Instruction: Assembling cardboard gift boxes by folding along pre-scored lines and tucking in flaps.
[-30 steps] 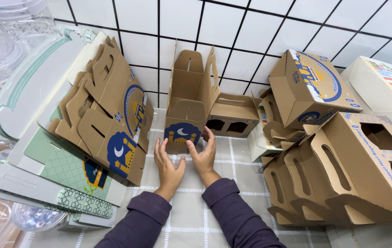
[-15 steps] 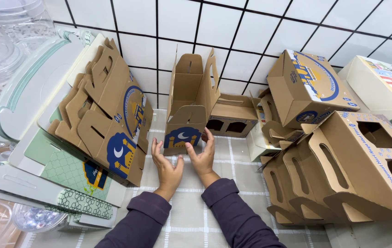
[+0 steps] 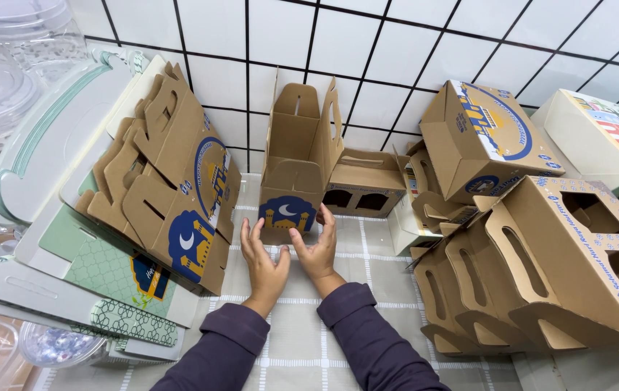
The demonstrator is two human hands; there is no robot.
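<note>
A brown cardboard carrier box (image 3: 298, 163) with a blue crescent-moon print stands upright on the checked cloth, its top flaps open against the tiled wall. My left hand (image 3: 262, 261) and my right hand (image 3: 315, 248) sit side by side just in front of its lower front panel. My right hand's fingertips touch the panel's lower right corner. My left hand's fingers are spread and close to the panel, holding nothing. Both sleeves are dark purple.
A stack of flat brown box blanks (image 3: 172, 188) leans at the left on green-and-white flat cards (image 3: 70, 239). Folded carrier boxes (image 3: 541, 268) lie stacked at the right, another box (image 3: 479, 137) above them. A low open box (image 3: 364, 185) sits behind. Clear plastic containers (image 3: 5, 80) are far left.
My hands have slipped slightly down from the box's front panel. The box stays upright in the same place.
</note>
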